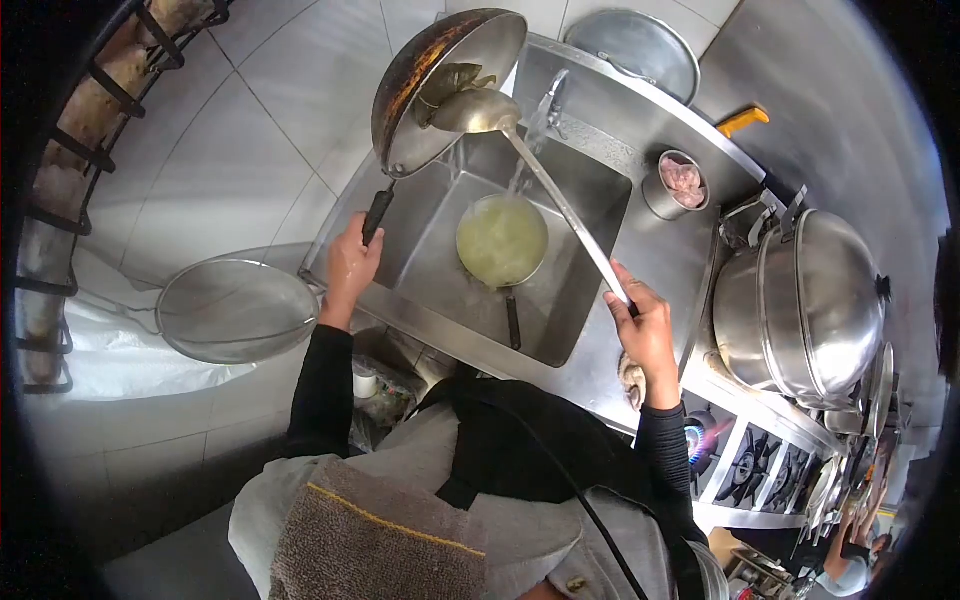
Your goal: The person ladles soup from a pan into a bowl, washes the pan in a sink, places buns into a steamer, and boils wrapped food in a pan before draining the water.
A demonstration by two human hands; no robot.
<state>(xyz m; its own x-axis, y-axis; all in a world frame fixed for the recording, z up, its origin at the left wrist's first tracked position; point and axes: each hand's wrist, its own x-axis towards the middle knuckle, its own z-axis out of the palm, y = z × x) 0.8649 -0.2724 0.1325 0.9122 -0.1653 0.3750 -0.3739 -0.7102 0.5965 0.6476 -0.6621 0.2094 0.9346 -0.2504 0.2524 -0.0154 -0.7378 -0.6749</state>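
Note:
My left hand (350,265) is wrapped around the black handle of a wok (440,40), which is tipped steeply on its side above the far left part of the sink. Its outside is scorched brown. Dark, leaf-like pieces (452,82) lie inside it, beside the bowl of a long metal ladle (565,205). My right hand (645,325) grips the end of the ladle's handle. Below, in the sink (590,300), a pan with a dark handle (513,320) holds cloudy yellow-green liquid. Water appears to run from the tap (556,95).
A metal cup of raw meat (682,183) stands on the right counter, near a large lidded steel pot (790,310). A round lid (635,50) lies behind the sink. One burner flame (697,442) is lit at right. A strainer (238,310) sits at left.

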